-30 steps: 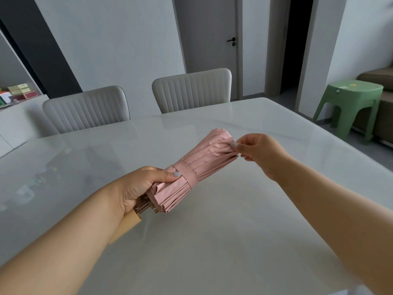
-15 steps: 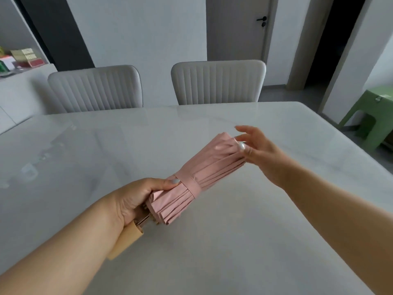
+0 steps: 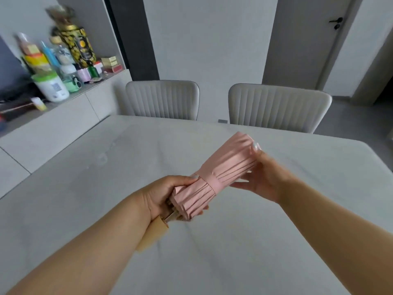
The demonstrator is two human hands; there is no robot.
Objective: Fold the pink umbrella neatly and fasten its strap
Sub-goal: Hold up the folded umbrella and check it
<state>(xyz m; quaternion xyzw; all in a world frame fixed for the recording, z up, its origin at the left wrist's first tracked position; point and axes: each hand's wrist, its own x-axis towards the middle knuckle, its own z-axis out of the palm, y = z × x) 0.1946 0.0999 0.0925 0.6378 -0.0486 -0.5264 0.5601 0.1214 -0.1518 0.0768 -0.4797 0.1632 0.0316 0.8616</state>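
Note:
The pink umbrella (image 3: 223, 167) is folded into a pleated bundle and held above the white table (image 3: 212, 252), tilted up to the right. A pink strap (image 3: 210, 182) wraps round its middle. My left hand (image 3: 161, 196) grips the lower end of the canopy near the shaft, and the tan wooden handle (image 3: 153, 235) pokes out below my wrist. My right hand (image 3: 261, 177) cups the upper half from the right, thumb on top near the tip and fingers stretched underneath.
Two grey padded chairs (image 3: 163, 99) (image 3: 278, 105) stand at the table's far edge. A sideboard (image 3: 53, 116) on the left carries several bottles and jars. A closed door (image 3: 308, 39) is at the back right.
My right hand moved from pinching the umbrella's tip to cupping its upper half. The camera view swung left, bringing the sideboard into view.

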